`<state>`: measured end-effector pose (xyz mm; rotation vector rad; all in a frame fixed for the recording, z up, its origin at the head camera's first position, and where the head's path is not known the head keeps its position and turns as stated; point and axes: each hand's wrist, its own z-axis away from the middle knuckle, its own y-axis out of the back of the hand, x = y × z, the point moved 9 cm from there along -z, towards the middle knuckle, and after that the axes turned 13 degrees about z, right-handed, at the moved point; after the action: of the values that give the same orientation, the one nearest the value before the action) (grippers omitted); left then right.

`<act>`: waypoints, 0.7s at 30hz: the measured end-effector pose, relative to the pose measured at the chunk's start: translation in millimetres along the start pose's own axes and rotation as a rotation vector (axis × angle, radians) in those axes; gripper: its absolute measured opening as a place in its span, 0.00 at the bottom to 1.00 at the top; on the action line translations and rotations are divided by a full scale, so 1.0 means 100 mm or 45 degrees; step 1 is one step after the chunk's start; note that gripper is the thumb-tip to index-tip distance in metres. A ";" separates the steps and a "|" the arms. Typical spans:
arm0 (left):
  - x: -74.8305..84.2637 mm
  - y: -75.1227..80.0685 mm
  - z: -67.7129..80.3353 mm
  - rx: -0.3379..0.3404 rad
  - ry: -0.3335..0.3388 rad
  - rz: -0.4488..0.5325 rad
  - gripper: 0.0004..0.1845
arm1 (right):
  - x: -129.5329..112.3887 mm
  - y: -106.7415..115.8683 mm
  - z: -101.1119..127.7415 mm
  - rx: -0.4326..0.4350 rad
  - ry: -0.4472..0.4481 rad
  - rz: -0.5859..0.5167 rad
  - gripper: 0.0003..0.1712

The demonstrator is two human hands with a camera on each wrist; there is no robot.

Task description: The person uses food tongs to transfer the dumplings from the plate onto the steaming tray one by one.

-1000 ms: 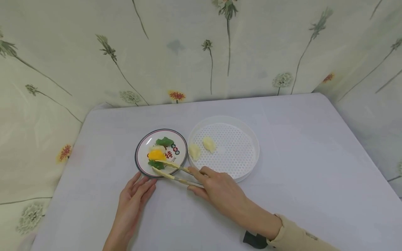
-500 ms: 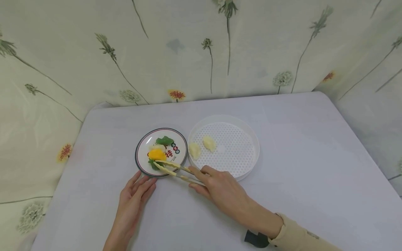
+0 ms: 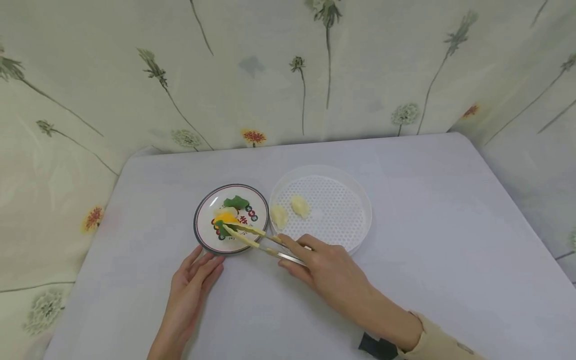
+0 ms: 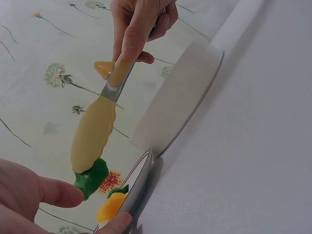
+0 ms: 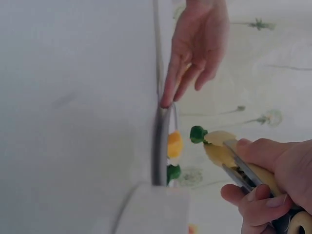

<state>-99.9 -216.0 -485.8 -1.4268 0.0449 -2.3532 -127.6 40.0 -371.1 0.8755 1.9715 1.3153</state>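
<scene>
Here we work at a smooth pale table (image 3: 405,240) hemmed by flowered cloth (image 3: 135,75). At centre frame, our right hand (image 3: 330,272) squeezes cream tongs (image 3: 252,239), pinching a green piece (image 3: 220,231) above the round plate (image 3: 204,235). Our left hand (image 3: 191,287) lies flat, fingers together, touching the plate's rim beside the perforated white tray (image 3: 355,220).

Left forearm (image 3: 164,340) cut off by head view's bottom edge. Plate (image 5: 160,146) seen only edge-on from right wrist, its face hidden. Tongs (image 5: 239,168) handle partly covered by fingers (image 5: 253,204).

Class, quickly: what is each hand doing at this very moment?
Left hand: open, fingertips touching the rim of the plate.
Right hand: gripping tongs that pinch a green piece.
</scene>
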 end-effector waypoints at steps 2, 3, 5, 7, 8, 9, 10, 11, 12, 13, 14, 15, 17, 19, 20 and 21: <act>0.00 0.00 0.00 -0.005 0.002 0.010 0.39 | 0.06 0.08 0.02 0.032 -0.014 0.011 0.28; 0.00 0.00 0.00 -0.006 0.005 0.013 0.39 | 0.10 0.12 0.03 0.049 -0.024 0.017 0.28; 0.00 0.00 0.00 -0.007 0.013 0.014 0.40 | 0.18 0.19 0.05 0.082 -0.039 0.034 0.29; -0.01 0.00 -0.01 -0.006 0.020 0.007 0.40 | 0.27 0.25 0.09 0.118 -0.052 0.056 0.30; -0.01 0.00 -0.01 -0.008 0.020 0.002 0.40 | 0.31 0.27 0.12 0.132 -0.062 0.064 0.31; -0.01 0.00 -0.01 -0.011 0.018 0.000 0.40 | 0.36 0.29 0.14 0.148 -0.070 0.072 0.31; -0.01 0.00 -0.01 -0.010 0.019 0.001 0.40 | 0.40 0.31 0.16 0.161 -0.074 0.086 0.31; -0.01 0.00 -0.01 -0.010 0.018 0.002 0.40 | 0.44 0.33 0.19 0.171 -0.082 0.097 0.31; -0.01 0.00 -0.01 -0.010 0.018 0.001 0.40 | 0.48 0.34 0.21 0.177 -0.089 0.108 0.32; -0.01 0.00 -0.01 -0.011 0.016 0.001 0.40 | 0.52 0.36 0.24 0.181 -0.098 0.114 0.32; -0.01 0.00 -0.01 -0.016 0.011 0.003 0.40 | 0.55 0.36 0.27 0.181 -0.109 0.121 0.32; -0.02 0.00 -0.01 -0.017 0.009 0.005 0.40 | 0.59 0.37 0.30 0.181 -0.119 0.130 0.33; -0.02 0.00 -0.01 -0.021 0.005 0.004 0.40 | 0.65 0.39 0.35 0.178 -0.145 0.135 0.33; -0.02 0.01 -0.01 -0.021 0.002 0.004 0.40 | 0.69 0.39 0.41 0.179 -0.165 0.141 0.34; -0.02 0.01 -0.01 -0.017 0.004 0.006 0.40 | 0.71 0.39 0.43 0.179 -0.173 0.143 0.34; -0.03 0.01 -0.02 -0.014 0.006 0.008 0.40 | 0.73 0.39 0.45 0.181 -0.178 0.142 0.34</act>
<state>-99.6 -216.6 -489.1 -1.4247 0.0635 -2.3547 -128.5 133.0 -358.3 1.1294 1.9484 1.1508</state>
